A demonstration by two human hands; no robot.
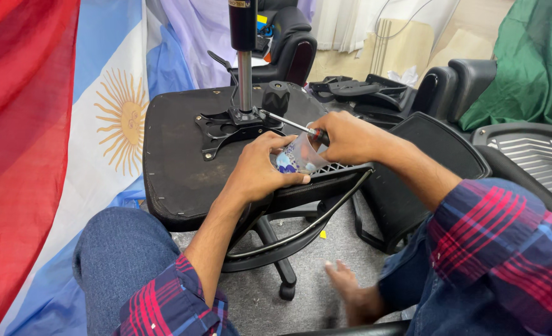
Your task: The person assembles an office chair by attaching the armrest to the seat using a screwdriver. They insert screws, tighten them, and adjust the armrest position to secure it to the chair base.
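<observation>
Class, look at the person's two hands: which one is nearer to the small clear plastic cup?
Left. The left hand wraps around the clear plastic cup, touching it. The right hand sits just beside it, gripping a screwdriver.

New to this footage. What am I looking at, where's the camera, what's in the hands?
There is no machine here: a person works with two bare hands, filmed by one camera worn on the head and looking down, so you see forearms in plaid sleeves and knees in jeans.

In front lies an upturned office chair seat, underside up, with a black metal mounting plate and the gas-lift column standing up from it.

The right hand holds a screwdriver, its tip reaching toward the plate. The left hand rests on the seat's edge around a small clear plastic cup. More chair parts lie behind, and flags hang on the left.
</observation>
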